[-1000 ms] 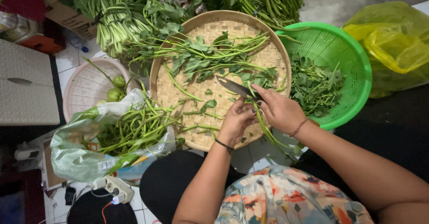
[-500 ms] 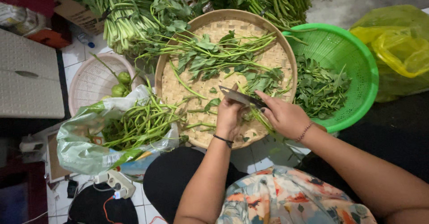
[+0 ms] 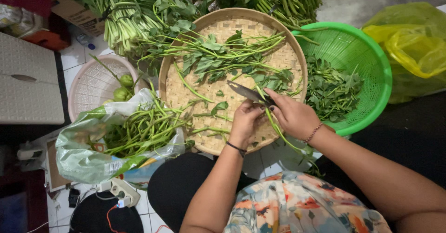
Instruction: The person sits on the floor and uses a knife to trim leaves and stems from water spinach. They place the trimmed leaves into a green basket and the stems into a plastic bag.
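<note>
My right hand [image 3: 293, 118] grips a dark-bladed knife [image 3: 246, 92] whose blade points left over a round woven bamboo tray [image 3: 186, 89]. My left hand [image 3: 245, 121] is closed beside it, pinching a long green stem [image 3: 282, 137] that trails down past the tray's near rim. Leafy green stalks [image 3: 223, 56] lie spread across the tray's far half, with a few loose leaves near my hands.
A green plastic basket [image 3: 367, 56] at the right holds plucked leaves. A plastic bag of long green stems [image 3: 134, 131] lies at the left, beside a pink basket [image 3: 90, 86] with small green fruits. Bundled greens [image 3: 125, 14] are piled behind; a yellow bag [image 3: 413, 47] sits far right.
Both hands stay together at the tray's near edge. The knife blade has shifted slightly while the stem stays pinched between the hands.
</note>
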